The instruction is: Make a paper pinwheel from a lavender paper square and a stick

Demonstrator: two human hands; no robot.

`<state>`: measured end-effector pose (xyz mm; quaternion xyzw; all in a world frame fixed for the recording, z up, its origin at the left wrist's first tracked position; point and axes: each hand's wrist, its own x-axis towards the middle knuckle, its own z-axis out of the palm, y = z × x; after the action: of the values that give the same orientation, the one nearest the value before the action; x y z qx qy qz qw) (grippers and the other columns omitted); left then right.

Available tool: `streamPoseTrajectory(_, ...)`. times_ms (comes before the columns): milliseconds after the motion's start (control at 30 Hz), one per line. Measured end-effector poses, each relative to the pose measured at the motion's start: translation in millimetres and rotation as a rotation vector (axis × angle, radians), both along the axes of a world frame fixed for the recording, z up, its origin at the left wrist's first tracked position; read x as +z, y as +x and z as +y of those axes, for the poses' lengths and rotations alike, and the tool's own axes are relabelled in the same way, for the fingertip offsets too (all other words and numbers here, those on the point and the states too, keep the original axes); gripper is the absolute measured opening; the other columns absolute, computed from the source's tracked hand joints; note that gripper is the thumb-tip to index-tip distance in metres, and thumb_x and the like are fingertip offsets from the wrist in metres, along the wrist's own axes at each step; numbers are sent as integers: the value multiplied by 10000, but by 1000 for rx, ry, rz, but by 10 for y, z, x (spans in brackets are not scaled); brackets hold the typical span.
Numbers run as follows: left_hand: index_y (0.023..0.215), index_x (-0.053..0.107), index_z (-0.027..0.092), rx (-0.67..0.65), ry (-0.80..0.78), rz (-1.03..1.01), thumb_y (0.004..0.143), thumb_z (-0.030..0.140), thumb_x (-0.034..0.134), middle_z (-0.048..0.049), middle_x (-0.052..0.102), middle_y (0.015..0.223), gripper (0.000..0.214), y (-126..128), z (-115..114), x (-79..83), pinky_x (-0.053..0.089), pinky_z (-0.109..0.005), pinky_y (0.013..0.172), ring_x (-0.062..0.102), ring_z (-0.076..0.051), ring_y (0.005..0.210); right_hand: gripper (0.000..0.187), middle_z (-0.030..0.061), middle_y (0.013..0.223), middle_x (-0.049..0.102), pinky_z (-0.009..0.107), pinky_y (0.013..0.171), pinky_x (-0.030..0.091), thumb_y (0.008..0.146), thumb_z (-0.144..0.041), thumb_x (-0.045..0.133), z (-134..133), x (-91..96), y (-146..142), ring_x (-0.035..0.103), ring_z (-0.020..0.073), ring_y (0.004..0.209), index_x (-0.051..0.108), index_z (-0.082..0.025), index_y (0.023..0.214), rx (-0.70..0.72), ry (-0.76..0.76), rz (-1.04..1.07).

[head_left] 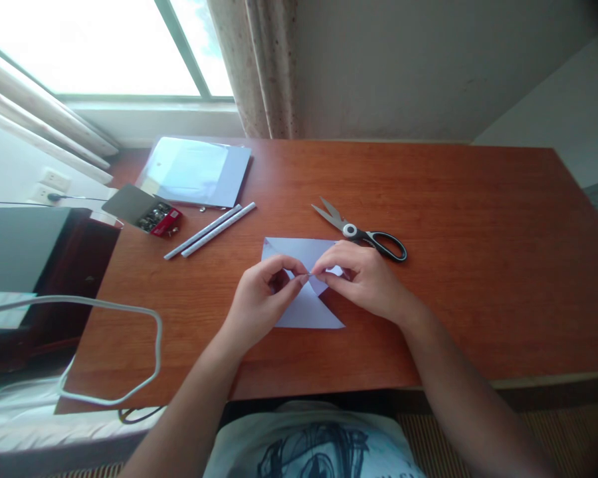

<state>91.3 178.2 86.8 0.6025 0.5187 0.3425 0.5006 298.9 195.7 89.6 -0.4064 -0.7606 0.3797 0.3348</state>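
A pale sheet of paper (303, 315) with cut slits lies on the table in front of me, one part of it folded in toward the middle. Over its centre, my left hand (272, 289) pinches with thumb and forefinger. My right hand (361, 275) pinches from the other side, its fingertips meeting those of the left. A paper corner seems to be caught between the fingertips, though they cover most of it. Black-handled scissors (351, 231) rest partly open just beyond my right hand.
Two rolled paper sticks (219, 230) lie to the left, beside an open red box (165, 220) of small metal pieces. Behind them is a clear folder (194, 171) with sheets. A white cable (158, 338) loops over the left edge of the wooden table (478, 265).
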Motion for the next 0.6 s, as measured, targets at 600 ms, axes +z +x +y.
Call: streamPoseTrajectory(600, 842, 708, 178, 7, 102, 41, 843, 172, 712, 27, 634, 678, 8, -8, -20, 31, 404, -197, 552, 528, -85, 590, 115, 30, 967, 778, 314, 671, 502, 962, -236, 640, 56, 55, 296, 691, 187, 813, 742, -232, 1014, -350, -17, -11)
